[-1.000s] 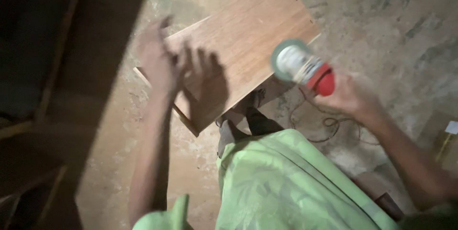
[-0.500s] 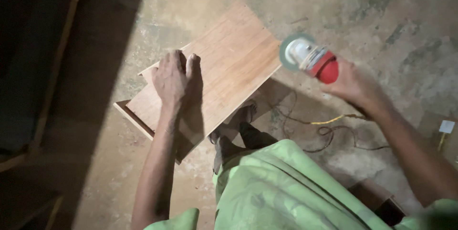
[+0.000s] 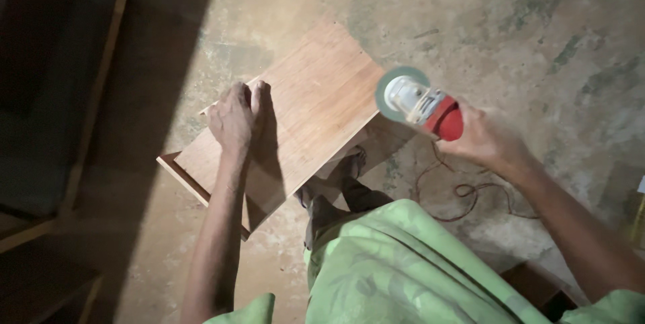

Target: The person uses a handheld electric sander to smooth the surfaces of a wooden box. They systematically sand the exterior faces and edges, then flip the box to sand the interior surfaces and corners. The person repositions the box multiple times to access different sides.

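A brown wooden panel (image 3: 316, 105) with a raised frame edge lies tilted over the concrete floor, partly propped on my sandalled foot (image 3: 329, 183). My left hand (image 3: 235, 117) rests flat on the panel's left part, fingers together, pressing on it. My right hand (image 3: 480, 137) grips a red and silver angle grinder (image 3: 420, 103). Its round disc hangs just off the panel's right edge. I cannot tell whether the disc touches the wood.
A thin power cord (image 3: 470, 193) trails in loops over the floor to the right of my leg. My green patterned garment (image 3: 403, 263) fills the lower middle. Dark wooden frames (image 3: 87, 129) stand in shadow on the left.
My left hand came down from the air onto the panel and now lies flat on it. The grinder has moved left and lower, closer to the panel's right edge.
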